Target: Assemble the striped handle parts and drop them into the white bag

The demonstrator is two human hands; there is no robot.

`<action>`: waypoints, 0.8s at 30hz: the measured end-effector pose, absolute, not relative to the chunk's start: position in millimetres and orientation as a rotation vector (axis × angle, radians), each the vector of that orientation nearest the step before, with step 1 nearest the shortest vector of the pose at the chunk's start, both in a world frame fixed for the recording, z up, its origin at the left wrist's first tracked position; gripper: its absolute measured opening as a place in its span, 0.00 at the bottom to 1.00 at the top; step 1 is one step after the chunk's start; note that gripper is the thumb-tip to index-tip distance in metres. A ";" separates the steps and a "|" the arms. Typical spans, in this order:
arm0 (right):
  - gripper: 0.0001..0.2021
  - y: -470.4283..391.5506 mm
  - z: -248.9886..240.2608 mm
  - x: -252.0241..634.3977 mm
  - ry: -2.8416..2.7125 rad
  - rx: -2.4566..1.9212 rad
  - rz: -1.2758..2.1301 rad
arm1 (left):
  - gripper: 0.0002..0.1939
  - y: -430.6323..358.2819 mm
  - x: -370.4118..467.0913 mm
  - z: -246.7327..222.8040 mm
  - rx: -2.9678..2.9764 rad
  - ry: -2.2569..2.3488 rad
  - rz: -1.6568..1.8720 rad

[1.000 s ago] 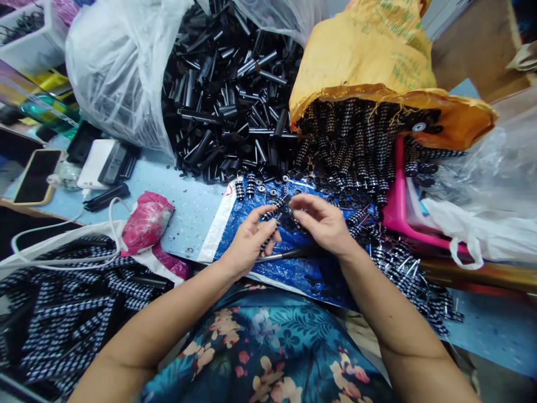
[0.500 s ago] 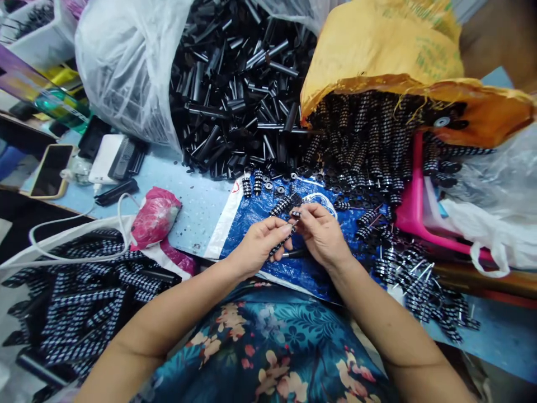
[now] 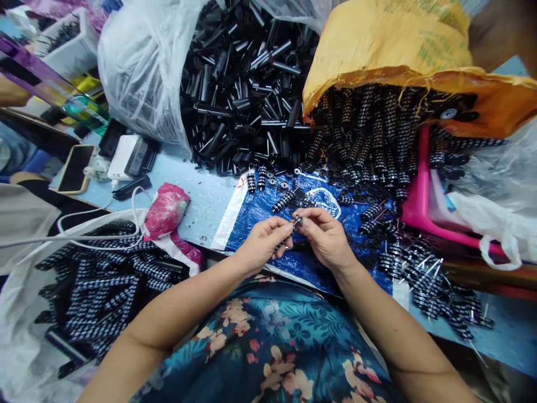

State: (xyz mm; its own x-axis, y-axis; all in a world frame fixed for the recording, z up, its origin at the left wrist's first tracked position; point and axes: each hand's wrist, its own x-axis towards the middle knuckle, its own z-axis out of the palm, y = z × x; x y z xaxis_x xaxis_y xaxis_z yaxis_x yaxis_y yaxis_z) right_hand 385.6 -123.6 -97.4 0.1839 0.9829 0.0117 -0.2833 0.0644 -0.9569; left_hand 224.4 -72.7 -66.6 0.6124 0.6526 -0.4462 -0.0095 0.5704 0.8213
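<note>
Over a blue plastic bag (image 3: 247,229), my two hands meet at one small part. My left hand (image 3: 262,243) is closed around a slim black piece with pale spots (image 3: 283,244), pointing up toward the right. With thumb and fingers, my right hand (image 3: 325,238) pinches a small dark spotted bit (image 3: 297,220) at that piece's upper end. The fingers partly cover both, and I cannot tell whether they are joined. Just beyond my hands lie a short black-and-white spotted roller (image 3: 284,201) and several small black discs with metal centres (image 3: 284,185).
Black tubes (image 3: 239,106) spill from a clear bag (image 3: 145,78). A yellow sack (image 3: 386,42) holds spotted rollers. Right: a pink basket (image 3: 423,207) and rollers with metal pins (image 3: 432,280). Left: a pink bundle (image 3: 165,210), a phone (image 3: 75,168), a cable, a sack of spotted pieces (image 3: 104,291) and another person's arm (image 3: 12,92).
My right fingers have brought the small bit closer against the end of the piece in my left hand. The view has shifted slightly left, and another person's arm now shows at the left edge.
</note>
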 end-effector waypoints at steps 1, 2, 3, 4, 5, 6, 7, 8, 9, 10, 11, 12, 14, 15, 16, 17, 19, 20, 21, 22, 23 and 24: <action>0.09 -125.1 -98.0 385.8 -0.972 -1.102 1.077 | 0.21 -72.8 225.0 -66.6 0.876 0.831 0.455; 0.10 -126.6 -97.8 385.7 -1.074 -1.160 0.969 | 0.22 -72.7 225.9 -66.6 0.854 0.828 0.473; 0.15 -127.9 -97.0 385.4 -1.188 -1.211 0.858 | 0.22 -72.6 227.0 -66.7 0.822 0.825 0.494; 0.22 -128.9 -95.8 384.9 -1.319 -1.242 0.756 | 0.22 -72.8 228.3 -66.8 0.786 0.822 0.520; 0.30 -129.5 -94.4 384.2 -1.463 -1.251 0.672 | 0.22 -73.3 229.7 -67.2 0.750 0.819 0.549; 0.36 -129.7 -93.1 383.3 -1.608 -1.244 0.596 | 0.21 -74.3 231.1 -67.7 0.722 0.816 0.572; 0.40 -129.4 -92.2 382.4 -1.732 -1.230 0.528 | 0.21 -75.4 232.4 -68.5 0.705 0.810 0.585; 0.41 -128.8 -91.6 381.6 -1.820 -1.221 0.474 | 0.21 -76.3 233.2 -69.4 0.702 0.802 0.585; 0.39 -128.1 -91.2 381.3 -1.866 -1.223 0.435 | 0.20 -76.2 233.4 -70.3 0.719 0.792 0.580; 0.38 -127.5 -91.0 381.7 -1.883 -1.231 0.409 | 0.19 -74.2 232.4 -70.8 0.770 0.779 0.569; 0.37 -127.1 -90.6 383.0 -1.882 -1.239 0.394 | 0.18 -69.3 229.9 -70.9 0.862 0.771 0.564; 0.37 -127.1 -90.0 385.2 -1.876 -1.240 0.389 | 0.17 -60.7 225.8 -70.3 1.000 0.781 0.575; 0.37 -128.2 -88.1 391.6 -1.854 -1.232 0.404 | 0.15 -30.4 212.9 -67.4 1.415 0.893 0.671; 0.37 -128.9 -87.0 394.8 -1.837 -1.230 0.413 | 0.14 -9.4 204.8 -65.8 1.658 1.006 0.733; 0.37 -129.6 -86.2 397.4 -1.819 -1.235 0.425 | 0.12 14.2 196.5 -64.4 1.904 1.159 0.799; 0.36 -130.1 -85.8 398.9 -1.804 -1.244 0.441 | 0.11 39.0 188.6 -63.7 2.111 1.340 0.816; 0.36 -130.1 -86.1 398.3 -1.798 -1.254 0.488 | 0.06 85.3 177.0 -65.2 2.375 1.643 0.631; 0.36 -129.7 -86.8 396.7 -1.806 -1.254 0.519 | 0.05 104.1 173.8 -67.2 2.451 1.702 0.487; 0.37 -129.3 -87.6 395.0 -1.818 -1.251 0.551 | 0.05 118.7 172.1 -69.6 2.487 1.733 0.379; 0.37 -129.1 -88.5 393.8 -1.829 -1.242 0.577 | 0.07 128.8 171.3 -71.9 2.493 1.739 0.325; 0.38 -129.4 -89.3 393.7 -1.838 -1.235 0.596 | 0.08 134.8 170.6 -73.8 2.478 1.740 0.338; 0.38 -130.3 -90.2 394.9 -1.841 -1.232 0.608 | 0.09 137.0 169.5 -74.6 2.447 1.747 0.416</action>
